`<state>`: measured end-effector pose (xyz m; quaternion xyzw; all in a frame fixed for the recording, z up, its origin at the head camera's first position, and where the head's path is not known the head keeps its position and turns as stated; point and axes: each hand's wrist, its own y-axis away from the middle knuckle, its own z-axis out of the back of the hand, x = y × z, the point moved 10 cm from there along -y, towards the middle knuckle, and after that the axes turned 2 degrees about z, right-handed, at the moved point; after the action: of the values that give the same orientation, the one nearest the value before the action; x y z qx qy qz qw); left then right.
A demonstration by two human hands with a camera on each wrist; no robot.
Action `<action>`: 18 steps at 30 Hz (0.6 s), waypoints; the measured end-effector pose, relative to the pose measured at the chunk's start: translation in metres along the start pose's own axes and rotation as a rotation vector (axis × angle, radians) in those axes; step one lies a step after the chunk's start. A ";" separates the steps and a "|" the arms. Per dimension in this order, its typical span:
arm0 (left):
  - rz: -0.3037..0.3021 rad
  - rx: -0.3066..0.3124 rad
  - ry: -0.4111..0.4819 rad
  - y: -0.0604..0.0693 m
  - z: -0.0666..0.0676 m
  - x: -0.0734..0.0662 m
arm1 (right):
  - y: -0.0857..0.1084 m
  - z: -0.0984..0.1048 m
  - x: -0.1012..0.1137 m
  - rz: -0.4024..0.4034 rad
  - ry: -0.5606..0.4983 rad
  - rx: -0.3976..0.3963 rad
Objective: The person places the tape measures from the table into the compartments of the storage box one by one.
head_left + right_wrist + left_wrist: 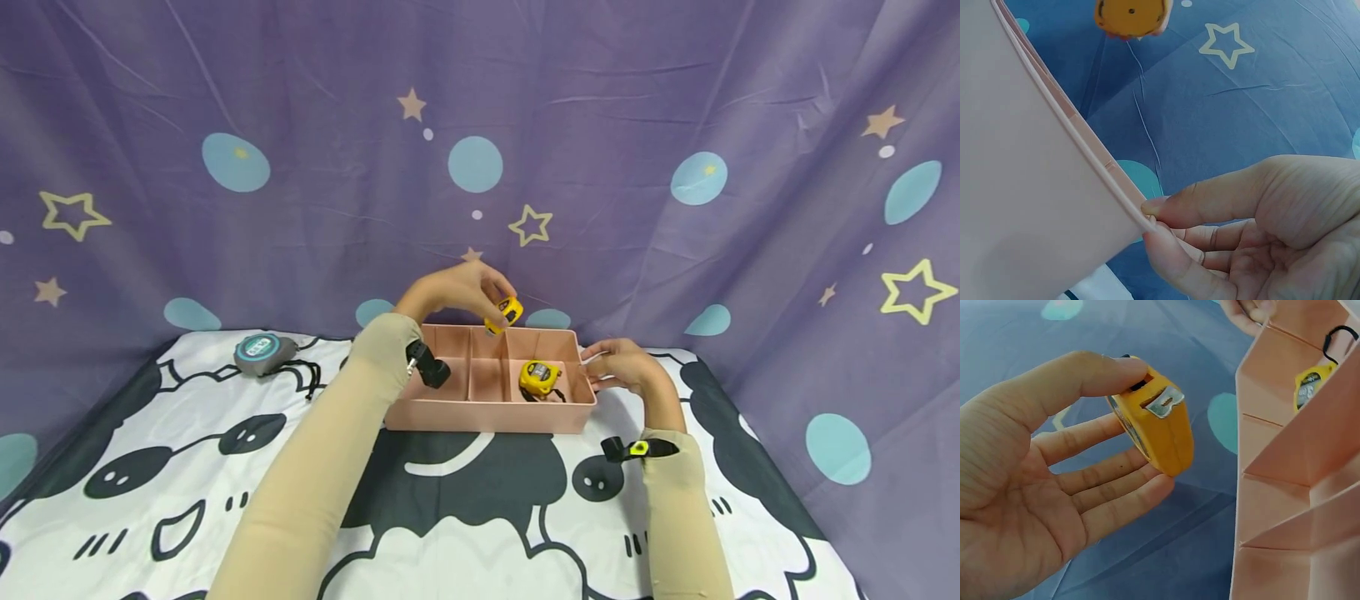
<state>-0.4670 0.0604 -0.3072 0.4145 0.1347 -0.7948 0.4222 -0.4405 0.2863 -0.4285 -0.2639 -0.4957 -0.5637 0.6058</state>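
Note:
My left hand [463,289] pinches a small yellow tape measure [504,315] between thumb and fingers, above the back edge of a pink divided box [487,417]. In the left wrist view the metal end hook of that tape measure [1159,431] faces the camera. At the box's right end, my right hand [626,367] pinches the wall, thumb and finger on the rim [1141,219] in the right wrist view. A second yellow tape measure [539,378] with a black wrist strap lies in the right compartment.
A larger grey and teal tape measure [262,353] with a black cord lies left of the box on the black-and-white patterned cloth [300,492]. Behind stands a purple curtain [600,125] with stars and dots. Dividers split the box into compartments.

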 end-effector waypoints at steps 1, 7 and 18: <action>0.011 0.011 -0.015 -0.001 -0.001 0.000 | 0.000 0.000 0.000 -0.002 0.001 0.000; 0.032 0.060 -0.107 -0.009 -0.009 -0.001 | -0.001 0.001 -0.001 -0.002 -0.003 0.000; 0.150 0.088 -0.239 -0.018 -0.020 0.015 | 0.001 0.000 0.000 0.010 -0.005 0.010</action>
<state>-0.4746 0.0742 -0.3337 0.3441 0.0170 -0.8099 0.4748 -0.4398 0.2864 -0.4283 -0.2645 -0.4987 -0.5574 0.6089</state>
